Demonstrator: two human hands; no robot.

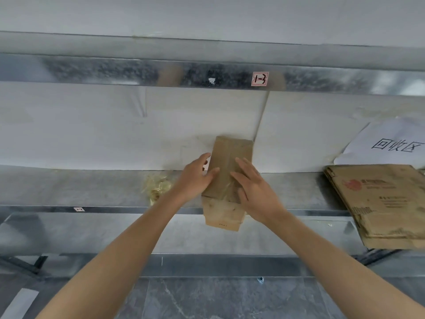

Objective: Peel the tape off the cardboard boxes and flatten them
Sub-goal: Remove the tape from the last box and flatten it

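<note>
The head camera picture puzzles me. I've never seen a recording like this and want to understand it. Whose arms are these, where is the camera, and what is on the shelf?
There is no machine here. A person wears the camera on their head, so it looks forward and down along their own bare arms. The left hand holds the left edge of a small cardboard box between thumb and fingers. The right hand lies flat on the box's front, where clear tape shines. The box is held over the front of a metal shelf. To its left lies what looks like a clump of crumpled tape. To the right is a stack of flattened cardboard, in front of a paper sign.
</note>
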